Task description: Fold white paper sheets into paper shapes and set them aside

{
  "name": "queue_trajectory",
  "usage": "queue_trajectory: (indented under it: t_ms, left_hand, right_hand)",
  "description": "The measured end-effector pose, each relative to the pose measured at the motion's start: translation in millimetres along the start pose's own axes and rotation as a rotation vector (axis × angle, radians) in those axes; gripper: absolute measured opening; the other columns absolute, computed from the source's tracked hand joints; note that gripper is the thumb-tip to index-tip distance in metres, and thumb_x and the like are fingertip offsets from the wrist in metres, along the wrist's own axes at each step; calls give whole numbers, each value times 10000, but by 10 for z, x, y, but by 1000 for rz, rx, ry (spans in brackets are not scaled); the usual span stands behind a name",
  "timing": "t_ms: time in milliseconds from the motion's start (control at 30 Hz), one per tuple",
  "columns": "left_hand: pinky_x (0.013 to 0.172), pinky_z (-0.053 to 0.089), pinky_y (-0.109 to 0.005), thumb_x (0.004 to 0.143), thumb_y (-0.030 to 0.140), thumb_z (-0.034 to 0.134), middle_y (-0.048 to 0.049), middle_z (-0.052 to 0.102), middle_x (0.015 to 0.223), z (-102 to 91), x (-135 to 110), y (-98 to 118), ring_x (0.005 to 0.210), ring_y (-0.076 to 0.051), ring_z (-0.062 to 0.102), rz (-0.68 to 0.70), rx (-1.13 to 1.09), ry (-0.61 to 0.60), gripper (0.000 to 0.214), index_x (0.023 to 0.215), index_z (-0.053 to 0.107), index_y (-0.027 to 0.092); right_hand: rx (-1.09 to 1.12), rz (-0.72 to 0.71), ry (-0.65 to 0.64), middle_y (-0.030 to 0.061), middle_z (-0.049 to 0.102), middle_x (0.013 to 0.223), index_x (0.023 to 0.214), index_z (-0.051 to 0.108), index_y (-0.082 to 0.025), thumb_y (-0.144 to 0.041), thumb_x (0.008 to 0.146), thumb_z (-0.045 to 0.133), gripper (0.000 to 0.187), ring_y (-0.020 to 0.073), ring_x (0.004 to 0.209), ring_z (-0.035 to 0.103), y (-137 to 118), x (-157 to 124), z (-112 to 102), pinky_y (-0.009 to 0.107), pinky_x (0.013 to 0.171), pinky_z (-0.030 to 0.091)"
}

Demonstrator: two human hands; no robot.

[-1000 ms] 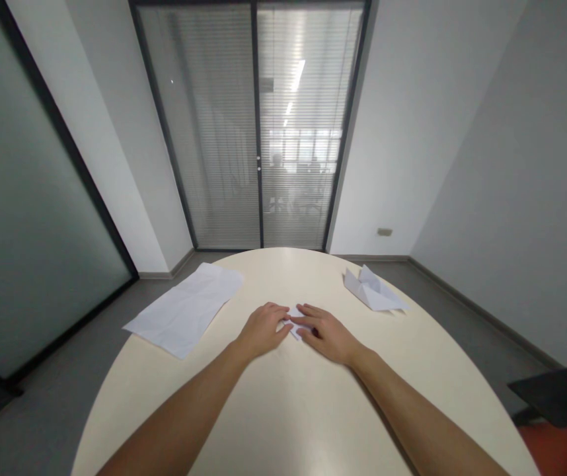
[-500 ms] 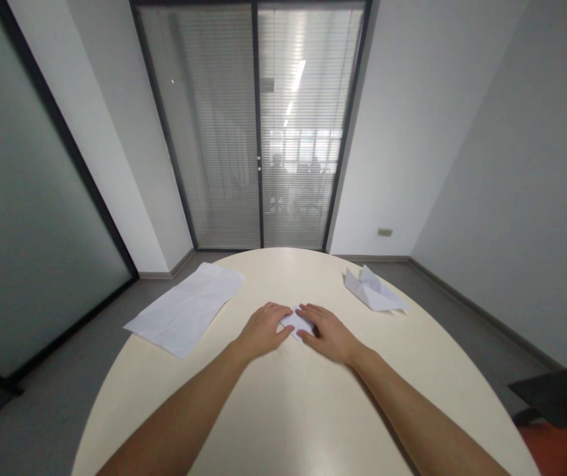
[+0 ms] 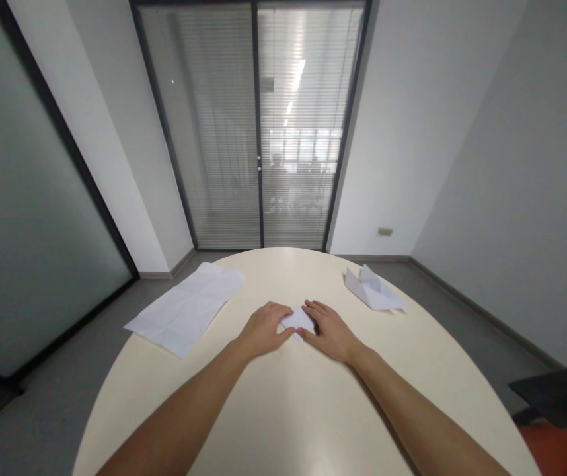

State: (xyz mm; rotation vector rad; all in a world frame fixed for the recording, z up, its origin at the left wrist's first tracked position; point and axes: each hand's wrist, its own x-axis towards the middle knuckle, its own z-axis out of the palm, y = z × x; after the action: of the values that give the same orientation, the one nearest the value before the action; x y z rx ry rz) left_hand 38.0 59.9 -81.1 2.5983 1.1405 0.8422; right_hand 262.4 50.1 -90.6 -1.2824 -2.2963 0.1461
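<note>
A small folded piece of white paper (image 3: 298, 320) lies in the middle of the round cream table (image 3: 293, 403). My left hand (image 3: 262, 327) rests on its left side, fingers curled and pressed onto the paper. On the right side, my right hand (image 3: 330, 328) lies with its fingers stretched flat over the paper's edge. Most of the folded piece is hidden under both hands.
A creased flat white sheet (image 3: 187, 306) lies at the table's left edge, partly overhanging it. A folded paper boat (image 3: 373, 290) sits at the far right. A dark chair (image 3: 556, 396) stands at the lower right. Glass doors with blinds (image 3: 258, 125) are beyond the table.
My right hand has slid a little to the right, uncovering more of the small folded paper between the hands. My left hand has stayed in place.
</note>
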Motion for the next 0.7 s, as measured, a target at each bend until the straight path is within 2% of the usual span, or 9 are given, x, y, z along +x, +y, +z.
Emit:
queue_trajectory:
  t_ms: [300,400,500,700]
  left_hand:
    - [985,458,-364,859,381,664,-56,676,1185,4,-1,2,1104,-232,570,3,5,-6,388,1200,615,202]
    - [993,453,-374,851,369,669,-58,670,1202,14,1,-14,1112,-239,565,-2,10,-16,408,1218,608,200]
    - [999,452,-388,843,367,674,-61,663,1217,31,4,-32,1120,-249,563,2,8,-15,429,1230,600,197]
    - [982,464,-395,853,384,666,-68,668,1198,62,4,-52,1106,-250,571,19,0,4,421,1222,601,194]
  right_hand:
    - [163,19,29,170,626,1299,1217,641,-156,-529,800,688,562,321,1237,550,21,15,-39,478,1044,440]
    - [237,51,24,146,648,1255,1168,657,-172,-476,794,706,485,280,1059,637,5,20,-59,402,883,527]
    - [280,61,9,111,680,1164,1147,658,-188,-428,800,702,425,224,878,654,-9,23,-68,352,772,535]
    - [228,67,44,157,633,1248,1160,651,-157,-411,803,689,440,268,1038,617,11,30,7,379,850,510]
